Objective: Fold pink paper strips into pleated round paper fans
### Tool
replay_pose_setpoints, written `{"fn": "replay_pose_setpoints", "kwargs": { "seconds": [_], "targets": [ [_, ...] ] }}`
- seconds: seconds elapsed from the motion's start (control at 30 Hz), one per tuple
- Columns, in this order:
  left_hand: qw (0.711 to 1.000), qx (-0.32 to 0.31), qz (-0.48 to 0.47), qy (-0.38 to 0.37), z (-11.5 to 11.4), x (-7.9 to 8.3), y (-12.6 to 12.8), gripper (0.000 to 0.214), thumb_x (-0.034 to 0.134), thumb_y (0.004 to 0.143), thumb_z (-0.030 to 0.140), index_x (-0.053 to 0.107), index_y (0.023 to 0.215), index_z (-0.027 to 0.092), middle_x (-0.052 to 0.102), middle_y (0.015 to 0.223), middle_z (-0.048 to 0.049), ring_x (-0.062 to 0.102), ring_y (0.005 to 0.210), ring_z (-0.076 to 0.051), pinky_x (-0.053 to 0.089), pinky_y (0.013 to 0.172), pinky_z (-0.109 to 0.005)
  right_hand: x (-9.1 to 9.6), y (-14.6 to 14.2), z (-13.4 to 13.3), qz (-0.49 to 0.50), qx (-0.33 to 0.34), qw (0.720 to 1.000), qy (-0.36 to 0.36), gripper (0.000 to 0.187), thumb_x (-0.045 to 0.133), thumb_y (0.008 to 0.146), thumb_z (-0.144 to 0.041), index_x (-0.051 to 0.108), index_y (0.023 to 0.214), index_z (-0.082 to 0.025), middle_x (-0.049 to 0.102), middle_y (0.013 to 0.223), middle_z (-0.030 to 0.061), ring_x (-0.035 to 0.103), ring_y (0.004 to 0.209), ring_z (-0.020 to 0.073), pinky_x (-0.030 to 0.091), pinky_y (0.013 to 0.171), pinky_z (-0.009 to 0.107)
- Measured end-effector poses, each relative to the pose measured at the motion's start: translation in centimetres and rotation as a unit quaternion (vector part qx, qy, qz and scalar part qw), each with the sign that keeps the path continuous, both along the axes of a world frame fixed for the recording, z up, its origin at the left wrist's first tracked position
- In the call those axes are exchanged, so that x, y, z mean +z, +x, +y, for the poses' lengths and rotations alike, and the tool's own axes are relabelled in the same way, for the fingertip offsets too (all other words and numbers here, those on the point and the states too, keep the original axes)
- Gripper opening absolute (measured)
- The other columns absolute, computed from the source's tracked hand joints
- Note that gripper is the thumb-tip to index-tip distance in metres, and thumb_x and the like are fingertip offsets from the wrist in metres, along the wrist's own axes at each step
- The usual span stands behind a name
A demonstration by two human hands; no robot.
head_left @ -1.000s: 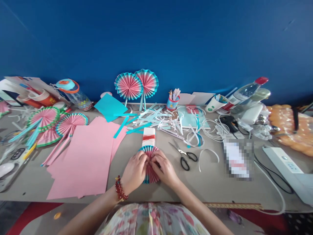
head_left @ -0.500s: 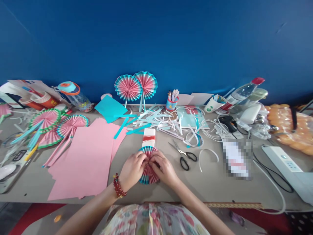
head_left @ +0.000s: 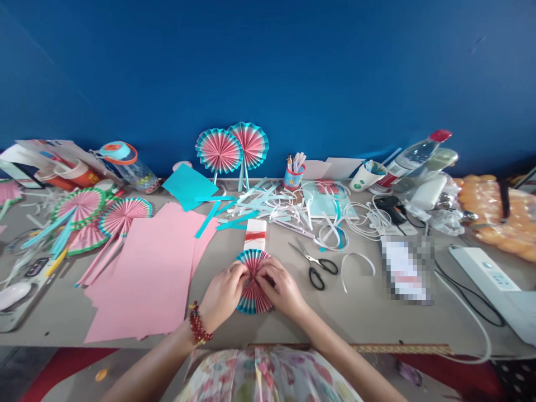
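A round pleated paper fan [head_left: 253, 298], pink with a teal rim, lies spread on the table in front of me. My left hand [head_left: 226, 290] grips its left side, the fingers closed near the centre. From the right, my right hand [head_left: 282, 285] pinches it close to the middle, and the fingertips of both hands nearly meet there. Just behind the fan sits a white card wound with red thread [head_left: 255, 235]. Black-handled scissors [head_left: 318, 263] lie with blades parted to the right of my right hand.
Pink paper sheets [head_left: 142, 268] spread on the left, beside finished fans [head_left: 125, 216]. Paper strips [head_left: 259, 204] heap at the back. Two fans [head_left: 219, 151] lean on the blue wall. At right are a bottle [head_left: 414, 159], cables and a power strip [head_left: 488, 271].
Both hands stay on the fan with almost the same grip. My left wrist has shifted slightly left, and the view has moved a little.
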State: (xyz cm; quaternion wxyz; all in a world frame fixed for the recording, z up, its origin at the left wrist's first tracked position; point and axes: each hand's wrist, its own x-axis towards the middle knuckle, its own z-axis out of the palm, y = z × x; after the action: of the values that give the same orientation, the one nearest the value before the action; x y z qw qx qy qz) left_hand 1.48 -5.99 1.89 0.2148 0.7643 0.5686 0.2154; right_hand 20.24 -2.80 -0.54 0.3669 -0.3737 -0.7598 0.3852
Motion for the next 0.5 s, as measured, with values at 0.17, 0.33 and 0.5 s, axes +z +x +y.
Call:
{"fn": "replay_pose_setpoints", "kwargs": {
  "seconds": [0.17,0.33,0.5],
  "targets": [
    [1.000,-0.002,-0.018,-0.010,0.14,-0.03,0.03,0.006,0.046,0.094,0.021,0.052,0.093,0.022,0.063,0.090,-0.0029,0.065,0.079,-0.018,0.049,0.068,-0.028,-0.03,-0.02,-0.03,0.003,0.000,1.000,0.001,0.010,0.052,0.089,-0.014,0.057,0.083,-0.021,0.059,0.096,0.0074,0.060,0.089,0.0198,0.050,0.079,0.033],
    [1.000,0.009,0.000,-0.017,0.24,0.02,0.28,0.011,0.048,0.092,0.018,0.054,0.083,0.022,0.063,0.083,-0.0013,0.063,0.074,-0.017,0.046,0.064,-0.026,-0.26,-0.05,-0.04,-0.003,-0.006,1.000,-0.002,0.010,0.052,0.089,-0.014,0.057,0.083,-0.021,0.059,0.096,0.0073,0.060,0.092,0.0205,0.050,0.081,0.033],
    [1.000,0.009,-0.007,-0.028,-0.05,0.11,0.00,0.010,0.047,0.088,0.014,0.052,0.083,0.022,0.061,0.081,-0.0004,0.061,0.071,-0.016,0.043,0.062,-0.025,-0.26,-0.02,-0.07,-0.005,-0.002,1.000,-0.009,0.010,0.053,0.089,-0.014,0.058,0.083,-0.021,0.060,0.096,0.0067,0.061,0.090,0.0196,0.050,0.081,0.032]
  ]
}}
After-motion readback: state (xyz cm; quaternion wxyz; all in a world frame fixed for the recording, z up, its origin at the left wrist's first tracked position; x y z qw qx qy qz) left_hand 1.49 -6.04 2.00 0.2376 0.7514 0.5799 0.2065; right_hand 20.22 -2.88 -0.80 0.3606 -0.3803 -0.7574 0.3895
